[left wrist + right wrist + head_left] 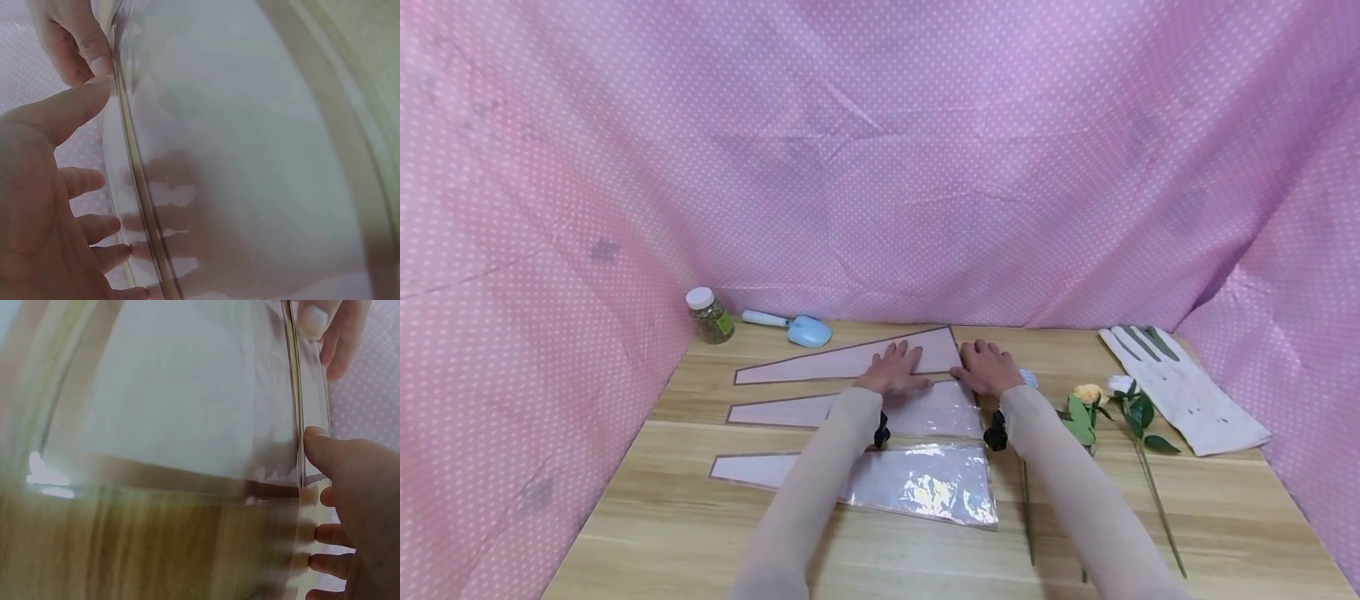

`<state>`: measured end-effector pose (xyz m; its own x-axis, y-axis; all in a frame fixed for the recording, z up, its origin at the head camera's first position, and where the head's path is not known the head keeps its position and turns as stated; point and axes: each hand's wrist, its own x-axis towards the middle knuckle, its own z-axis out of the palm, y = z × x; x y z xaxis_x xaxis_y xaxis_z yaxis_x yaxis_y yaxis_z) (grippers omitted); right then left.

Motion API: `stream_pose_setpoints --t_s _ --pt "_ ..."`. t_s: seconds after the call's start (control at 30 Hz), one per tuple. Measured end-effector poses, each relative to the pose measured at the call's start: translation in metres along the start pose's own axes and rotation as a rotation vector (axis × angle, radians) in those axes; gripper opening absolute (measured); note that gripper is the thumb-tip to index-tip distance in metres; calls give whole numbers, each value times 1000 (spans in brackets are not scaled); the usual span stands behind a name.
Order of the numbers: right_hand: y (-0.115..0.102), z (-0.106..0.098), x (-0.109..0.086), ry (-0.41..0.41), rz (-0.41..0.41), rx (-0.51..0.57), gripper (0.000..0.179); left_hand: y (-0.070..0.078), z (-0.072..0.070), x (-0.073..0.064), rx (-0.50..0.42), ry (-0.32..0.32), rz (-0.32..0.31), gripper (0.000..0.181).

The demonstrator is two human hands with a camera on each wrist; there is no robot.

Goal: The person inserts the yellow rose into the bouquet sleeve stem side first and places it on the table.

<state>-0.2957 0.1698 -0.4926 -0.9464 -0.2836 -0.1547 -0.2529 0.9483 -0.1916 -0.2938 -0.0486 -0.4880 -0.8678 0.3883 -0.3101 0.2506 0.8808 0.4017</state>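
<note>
Three tapered plastic flower sleeves with pinkish-brown borders lie flat, one behind another: the far sleeve [820, 365], the middle sleeve [786, 412] and the near, shiny sleeve [917, 487]. My left hand [895, 369] rests with spread fingers on the far sleeve, its thumb by the gap to the middle one. At the wide right end, my right hand [988, 368] touches the far sleeve's lower corner. In the right wrist view, the thumb of this right hand [369, 500] lies on the sleeve's edge and its fingers reach beyond. The left wrist view shows the left hand [31, 194] with fingers extended.
A blue trowel [808, 332] and a white-capped jar [711, 315] stand at the back left. To the right lie artificial flowers, among them a yellow rose [1088, 393] and a white rose [1122, 384], beside a white glove [1187, 396]. Pink dotted cloth [880, 208] surrounds the wooden table [647, 508].
</note>
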Motion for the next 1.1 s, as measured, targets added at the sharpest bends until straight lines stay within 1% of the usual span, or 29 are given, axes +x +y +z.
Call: stream_pose_setpoints --t_s 0.33,0.43,0.57,0.73,0.87,0.97,1.03,1.1 --pt "-6 2 7 -8 64 -54 57 -2 2 0 35 7 16 72" --pt "-6 3 9 -7 83 -53 58 -3 2 -1 36 11 20 71" --pt "-7 4 11 13 111 -23 58 -3 2 -1 20 16 25 69" --pt "-9 9 13 54 135 38 57 -4 4 0 21 24 20 69" --pt "-10 11 16 83 116 109 56 -4 6 2 38 31 19 69" --pt "-9 13 19 108 83 179 54 -4 7 2 49 37 21 68" --pt "-8 12 22 125 66 249 51 -5 6 3 41 39 22 68" --pt "-9 10 24 130 56 324 55 -5 5 4 37 40 22 68"
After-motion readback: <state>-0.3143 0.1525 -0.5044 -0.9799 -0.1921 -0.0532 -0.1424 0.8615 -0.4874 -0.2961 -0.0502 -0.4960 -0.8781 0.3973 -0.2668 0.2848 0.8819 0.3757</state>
